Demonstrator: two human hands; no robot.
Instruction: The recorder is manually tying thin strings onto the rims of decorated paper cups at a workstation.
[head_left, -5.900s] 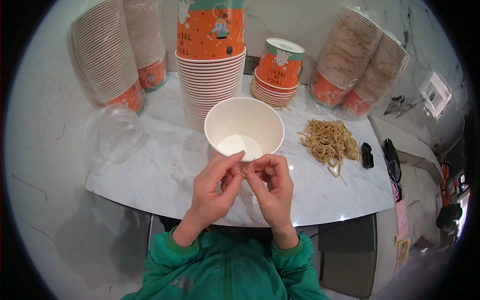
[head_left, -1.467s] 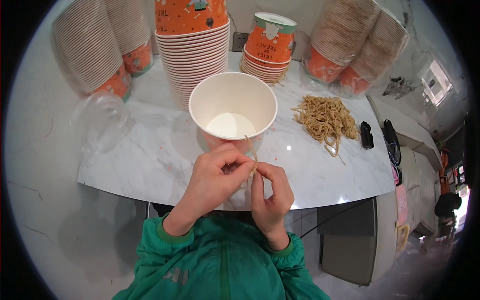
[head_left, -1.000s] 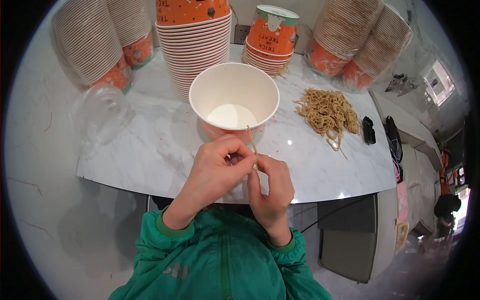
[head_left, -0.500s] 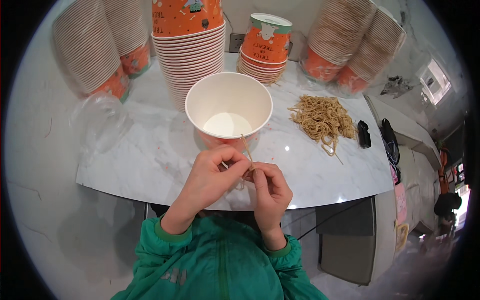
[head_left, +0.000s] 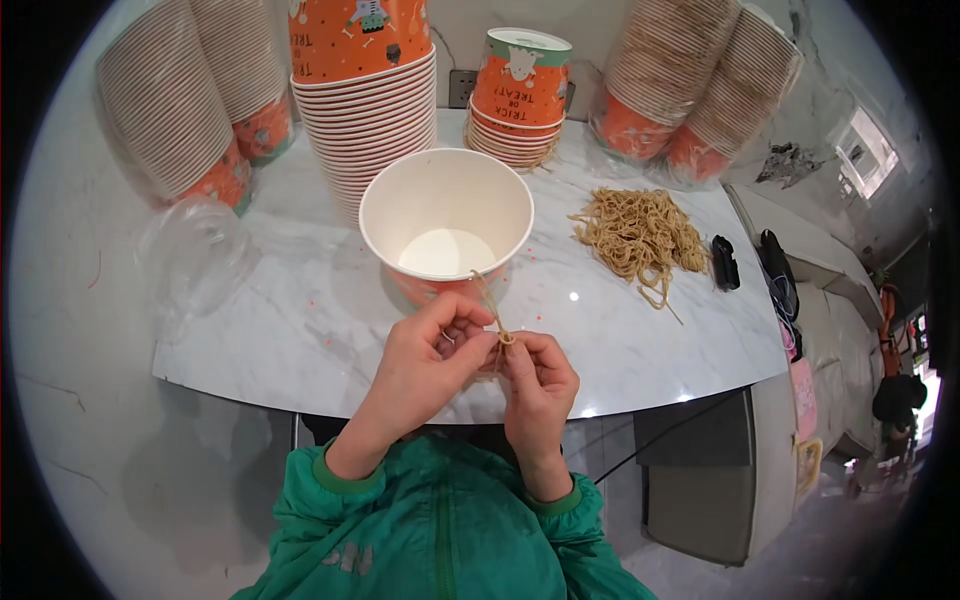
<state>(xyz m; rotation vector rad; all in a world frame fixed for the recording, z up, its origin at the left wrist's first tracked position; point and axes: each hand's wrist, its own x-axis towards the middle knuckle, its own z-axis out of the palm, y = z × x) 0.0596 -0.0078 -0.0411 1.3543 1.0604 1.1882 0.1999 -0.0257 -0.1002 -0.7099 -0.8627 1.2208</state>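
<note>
A paper bucket [head_left: 447, 215], white inside and orange outside, stands upright on the marble-patterned table in front of me. Tan twine [head_left: 487, 300] runs from its near rim down to my fingers, with a small loop or knot between them. My left hand [head_left: 425, 352] is closed, thumb and forefinger pinching the twine. Close beside it on the right, my right hand [head_left: 538, 385] pinches the same twine at the loop. Part of the twine is hidden behind the fingers.
Behind the bucket rise a tall stack of upside-down orange buckets [head_left: 365, 120] and a shorter stack [head_left: 518, 95]. A heap of twine [head_left: 640, 235] lies to the right, near a black object [head_left: 725, 264]. Wrapped bucket stacks [head_left: 165, 105] and clear plastic [head_left: 200, 250] are at the left.
My left fingers have shifted slightly on the twine, and the loop between my hands now shows more clearly. The whole view has moved a little; the bucket stays in place.
</note>
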